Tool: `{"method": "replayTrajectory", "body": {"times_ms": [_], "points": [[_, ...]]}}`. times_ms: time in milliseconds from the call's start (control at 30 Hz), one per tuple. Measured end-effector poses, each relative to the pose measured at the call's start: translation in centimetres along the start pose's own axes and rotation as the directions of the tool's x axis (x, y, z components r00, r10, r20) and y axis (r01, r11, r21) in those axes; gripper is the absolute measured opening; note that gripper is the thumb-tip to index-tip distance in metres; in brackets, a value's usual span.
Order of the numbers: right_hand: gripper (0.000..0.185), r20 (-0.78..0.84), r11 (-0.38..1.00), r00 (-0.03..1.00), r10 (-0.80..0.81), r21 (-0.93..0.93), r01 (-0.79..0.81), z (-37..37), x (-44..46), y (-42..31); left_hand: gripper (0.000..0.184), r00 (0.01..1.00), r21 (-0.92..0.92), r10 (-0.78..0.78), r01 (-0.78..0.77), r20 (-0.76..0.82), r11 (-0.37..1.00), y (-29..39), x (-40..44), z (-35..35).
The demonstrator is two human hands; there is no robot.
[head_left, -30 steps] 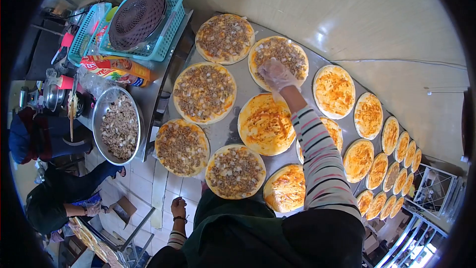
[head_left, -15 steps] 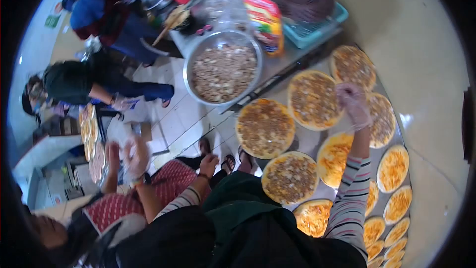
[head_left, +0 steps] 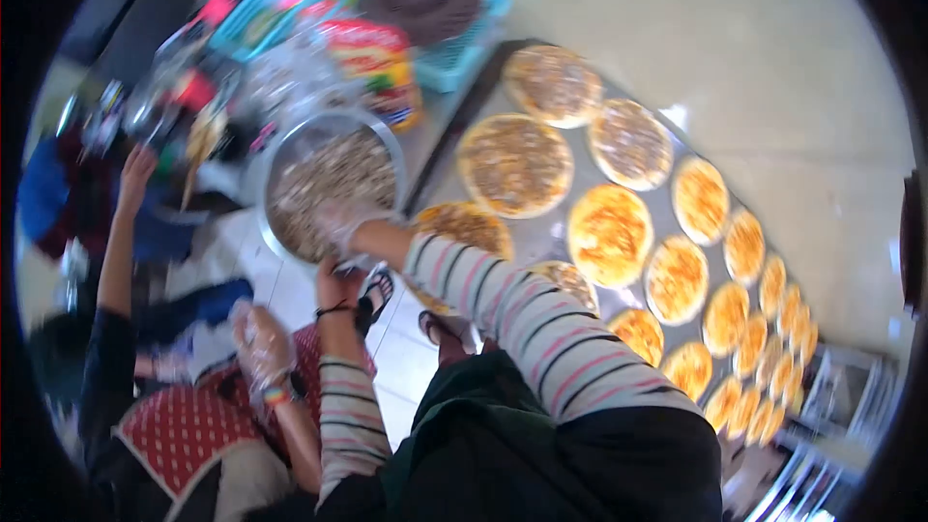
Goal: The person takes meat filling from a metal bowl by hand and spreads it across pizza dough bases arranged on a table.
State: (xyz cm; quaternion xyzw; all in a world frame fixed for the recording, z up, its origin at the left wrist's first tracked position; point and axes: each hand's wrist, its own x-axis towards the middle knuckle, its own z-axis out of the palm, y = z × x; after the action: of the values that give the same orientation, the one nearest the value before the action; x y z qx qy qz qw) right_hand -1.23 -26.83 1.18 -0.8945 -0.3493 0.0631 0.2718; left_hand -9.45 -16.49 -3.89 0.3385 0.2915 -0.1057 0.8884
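A metal bowl (head_left: pixel 269 222) of crumbly meat topping (head_left: pixel 338 172) stands at centre left. My right hand (head_left: pixel 350 224), in a clear glove, reaches into the topping near the bowl's lower right side; its fingers are blurred and partly sunk in. Just below, my bare left hand (head_left: pixel 340 292) is closed at the bowl's near rim. Right of the bowl, round flatbreads lie on a metal table (head_left: pixel 572 147). Those nearest the bowl carry meat topping, such as this flatbread (head_left: pixel 514 166); farther right, an orange-sauced flatbread (head_left: pixel 610 235) and several others show no meat.
Beyond the bowl are a red and yellow packet (head_left: pixel 372 63), turquoise baskets (head_left: pixel 462 53) and a dark woven lid (head_left: pixel 420 2). A co-worker in a red patterned apron (head_left: pixel 184 435) stands close at my left, one gloved hand (head_left: pixel 263 343) raised. Other people are farther left.
My right hand has moved from above the flatbreads into the bowl. My left hand has come up to the bowl's rim. The camera view has swung about, and the co-worker's arm is raised.
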Motion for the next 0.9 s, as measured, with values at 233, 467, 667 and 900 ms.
{"method": "replayTrajectory", "body": {"times_ms": [233,467,667,900], "points": [[0.018,0.132,0.969,0.990,0.057,0.233,-0.087,-0.6,0.9,2.4,0.030,0.991,0.091,0.039,-0.028,-0.129,0.995,0.8,1.0,-0.6],[0.008,-0.694,0.533,0.711,0.115,0.647,0.545,-6.4,-9.7,2.7,0.034,0.992,0.215,0.076,-0.052,-0.104,0.975,-1.3,-6.7,1.5],[0.020,-0.115,-0.229,0.856,0.504,0.937,0.262,-19.5,-25.0,14.1,0.047,0.996,0.266,-0.089,0.093,-0.026,0.960,-6.2,-14.9,5.1],[0.021,-0.164,0.559,0.624,0.764,0.651,-0.513,-23.9,-35.7,37.2,0.057,0.983,0.222,-0.108,0.140,-0.149,0.965,-14.0,-19.9,9.1]]}}
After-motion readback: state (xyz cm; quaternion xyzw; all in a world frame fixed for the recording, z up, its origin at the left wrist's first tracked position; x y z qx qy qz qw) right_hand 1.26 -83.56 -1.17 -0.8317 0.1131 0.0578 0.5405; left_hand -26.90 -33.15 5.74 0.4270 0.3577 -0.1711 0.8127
